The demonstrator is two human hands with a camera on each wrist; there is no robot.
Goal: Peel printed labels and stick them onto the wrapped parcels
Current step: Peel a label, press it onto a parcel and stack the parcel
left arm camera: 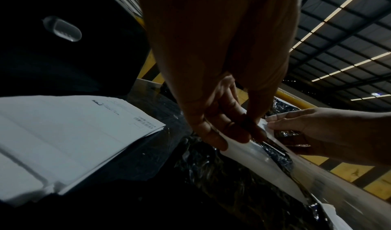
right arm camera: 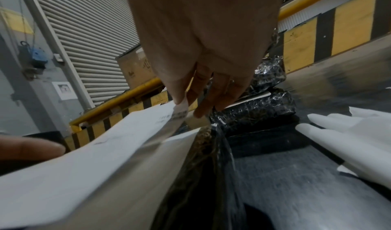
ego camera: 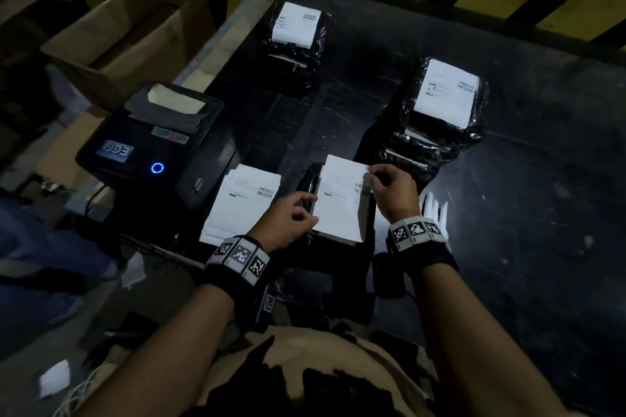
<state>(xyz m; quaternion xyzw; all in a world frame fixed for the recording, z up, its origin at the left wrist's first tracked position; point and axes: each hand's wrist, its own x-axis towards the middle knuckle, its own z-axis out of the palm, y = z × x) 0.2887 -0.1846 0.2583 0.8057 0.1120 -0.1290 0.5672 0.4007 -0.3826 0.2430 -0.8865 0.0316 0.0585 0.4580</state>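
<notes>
Label [ego camera: 342, 200] work first: keep the sheet taut between both hands, square its edges to the parcel [ego camera: 306, 184] beneath, and lower one edge before the rest. Smooth outward from that edge so no air or crease gets trapped in the crinkled wrap. Avoid letting the sticky side touch early (hard to lift cleanly off thin film, most likely). Check too that no backing remains under it. The right wrist view shows a second white layer below the lifted sheet, and cannot tell whether that is backing or shadowed label.

Looks like a plain white rectangle with small print and a barcode near its right edge, raised slightly at the far right corner. Sits over the black, glossy, wrinkled parcel at the near edge of the tabletop [ego camera: 525, 196].

Left hand [ego camera: 288, 220]: fingers [left arm camera: 213, 138] curled, pinching the label's near left edge against the thumb. Right hand [ego camera: 394, 189]: fingers [right arm camera: 180, 98] pinching the far right corner by the barcode, the others loosely extended.

Just left, a stack of printed labels [ego camera: 242, 206]; beyond it a black label printer [ego camera: 152, 142] with a blue ring lit. Farther back, two wrapped parcels [ego camera: 294, 44] [ego camera: 437, 112] already labelled. By the right wrist, white paper scraps [ego camera: 433, 213].
</notes>
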